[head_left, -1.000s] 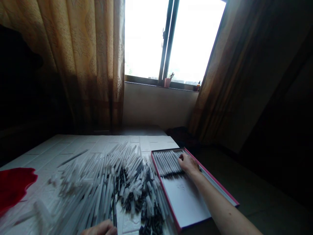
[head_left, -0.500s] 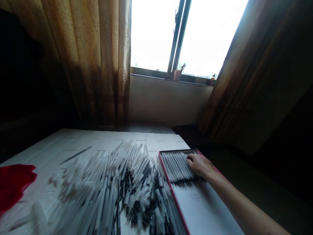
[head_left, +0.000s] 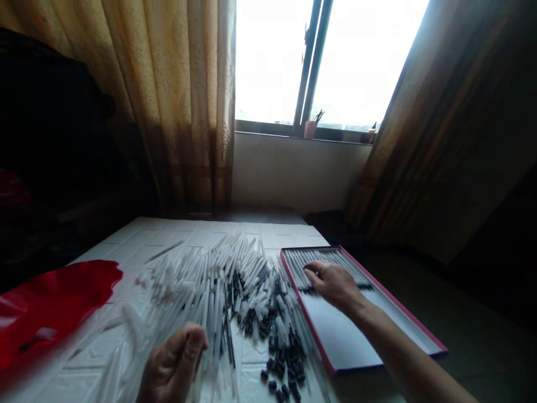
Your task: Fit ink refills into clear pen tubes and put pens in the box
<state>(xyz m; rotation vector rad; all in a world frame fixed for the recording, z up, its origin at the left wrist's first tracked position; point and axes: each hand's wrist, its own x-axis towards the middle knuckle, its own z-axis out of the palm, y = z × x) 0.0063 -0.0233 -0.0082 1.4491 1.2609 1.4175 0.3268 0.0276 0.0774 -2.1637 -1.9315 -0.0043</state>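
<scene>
Right fingers: the right hand (head_left: 333, 282) lies loosely curled, fingers (head_left: 312, 273) resting on the row of pens (head_left: 325, 267) laid in the pink-edged box (head_left: 356, 347); nothing pinched that I can see.
Left fingers: the left hand (head_left: 174, 364) is curled with the thumb against the forefinger; whether it holds a pen I cannot tell; the loose pile of pens (head_left: 222, 285) lies just beyond and beside its fingertips.
Risk, row: a sideways drag of the right fingers would probably skew the neat row; the pens roll easily.
Risk, caps: loose dark caps (head_left: 285, 369) lie right of the left fingers, near the counter (head_left: 260, 232) edge; a sweep could knock them off.
Risk, box: its near right corner seems to overhang the counter; weight there may tip it.
Open room: bare box floor nearer than the right fingers; bare counter beyond the pile; red bag (head_left: 54, 296) crowds the left.
</scene>
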